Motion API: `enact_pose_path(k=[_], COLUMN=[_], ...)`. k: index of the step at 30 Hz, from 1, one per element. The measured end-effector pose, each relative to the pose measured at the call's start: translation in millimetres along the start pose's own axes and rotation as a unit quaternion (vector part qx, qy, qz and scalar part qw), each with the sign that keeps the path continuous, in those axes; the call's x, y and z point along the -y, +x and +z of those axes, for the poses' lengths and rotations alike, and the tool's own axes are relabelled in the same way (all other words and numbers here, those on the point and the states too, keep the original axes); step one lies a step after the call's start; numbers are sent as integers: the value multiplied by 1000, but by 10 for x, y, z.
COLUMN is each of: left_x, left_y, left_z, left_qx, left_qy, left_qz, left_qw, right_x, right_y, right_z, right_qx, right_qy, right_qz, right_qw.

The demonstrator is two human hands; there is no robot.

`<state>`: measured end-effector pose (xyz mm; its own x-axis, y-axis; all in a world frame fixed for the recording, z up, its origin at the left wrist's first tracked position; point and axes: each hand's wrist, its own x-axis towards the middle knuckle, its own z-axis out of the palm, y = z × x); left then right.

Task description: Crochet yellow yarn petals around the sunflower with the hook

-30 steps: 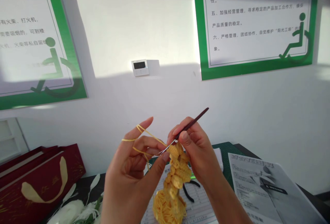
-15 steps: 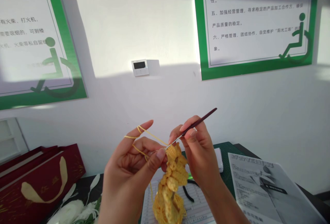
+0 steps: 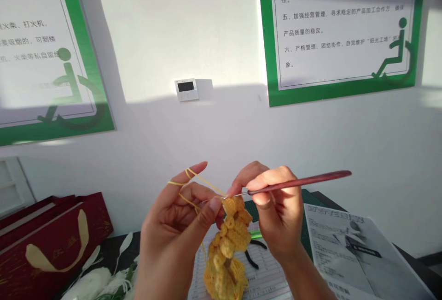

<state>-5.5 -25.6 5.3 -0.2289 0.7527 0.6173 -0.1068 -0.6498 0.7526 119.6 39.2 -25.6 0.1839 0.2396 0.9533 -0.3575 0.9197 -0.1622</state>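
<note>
My left hand point(image 3: 179, 221) pinches the top edge of a yellow crochet piece point(image 3: 233, 233) between thumb and fingers. Yellow yarn point(image 3: 205, 181) loops round its raised index finger and runs down to the stitches. In my right hand point(image 3: 276, 208) is a crochet hook with a dark red handle point(image 3: 311, 179), lying nearly level and pointing right. The metal tip of the hook meets the top of the crochet piece beside my left thumb; the exact stitch is too small to make out. Below hangs the rest of the ruffled strip, in front of a yellow yarn ball point(image 3: 238, 281).
Under the work lies a printed sheet point(image 3: 265, 272) with a black-handled tool point(image 3: 252, 259) on it. A green cutting mat point(image 3: 307, 198) and a leaflet point(image 3: 362, 249) are at right. Red gift bags point(image 3: 62, 244) and white yarn pieces point(image 3: 93, 284) stand left. A wall is ahead.
The hook has swung from slanting up to the right to almost level, as my right hand turned and shifted slightly right. My left hand keeps nearly the same hold.
</note>
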Motion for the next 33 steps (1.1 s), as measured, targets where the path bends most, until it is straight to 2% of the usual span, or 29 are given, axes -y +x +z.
enact_pose_path(k=[3,6,12,19,24,27,30,33], left_x=[9,11,9,-33,-46,-44,-42,-48], left_y=[-3,-14,-41,-80,-95,-98,-95,-89], left_z=[6,8,-2,48,65,52,39,43], left_qx=[-17,-20,-21,-41,-44,-43,-43,-43], left_qy=[4,7,-2,-34,-39,-39,-37,-41], left_qz=[-5,-1,-6,-43,-52,-50,-43,-36], left_qw=[1000,1000,1000,998,997,997,997,998], right_x=[4,48,111,95,147,211,220,150], right_y=[26,61,95,62,24,3,0,6], right_z=[-34,-53,-61,-38,-38,-12,27,59], right_qx=[41,69,78,44,57,60,32,6], right_qy=[-81,-159,-240,-224,-253,-278,-272,-223], right_qz=[-75,-146,-220,-233,-230,-194,-131,-155], right_qw=[993,974,942,945,938,939,953,962])
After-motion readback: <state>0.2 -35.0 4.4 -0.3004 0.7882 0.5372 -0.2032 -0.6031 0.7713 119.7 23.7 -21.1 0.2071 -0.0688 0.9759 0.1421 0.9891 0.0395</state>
